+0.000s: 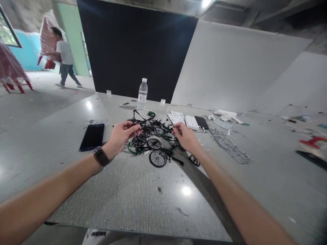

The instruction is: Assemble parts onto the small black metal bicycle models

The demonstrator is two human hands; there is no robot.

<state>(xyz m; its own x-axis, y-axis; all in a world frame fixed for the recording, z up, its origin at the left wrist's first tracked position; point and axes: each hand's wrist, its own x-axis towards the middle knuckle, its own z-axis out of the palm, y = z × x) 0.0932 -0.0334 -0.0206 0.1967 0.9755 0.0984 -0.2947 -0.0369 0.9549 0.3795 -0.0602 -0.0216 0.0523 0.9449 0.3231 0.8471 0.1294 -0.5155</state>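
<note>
My left hand (123, 135) pinches a thin black frame part (134, 117), which stands up above the pile. At the pile's right side is my right hand (184, 135), its fingers curled together; anything between them is too small to make out. Between and below the hands lie small model bicycle parts in black and dark green. A spoked wheel (158, 158) lies nearest to me, with another wheel (154, 143) just behind it. A small black part (194, 160) rests below my right wrist.
A dark phone (92, 137) lies left of my left wrist. Behind the pile stands a water bottle (142, 94). Papers (175, 117), a white box (191, 123) and a grey parts sprue (229, 146) lie to the right. A person (65, 56) walks at the far left.
</note>
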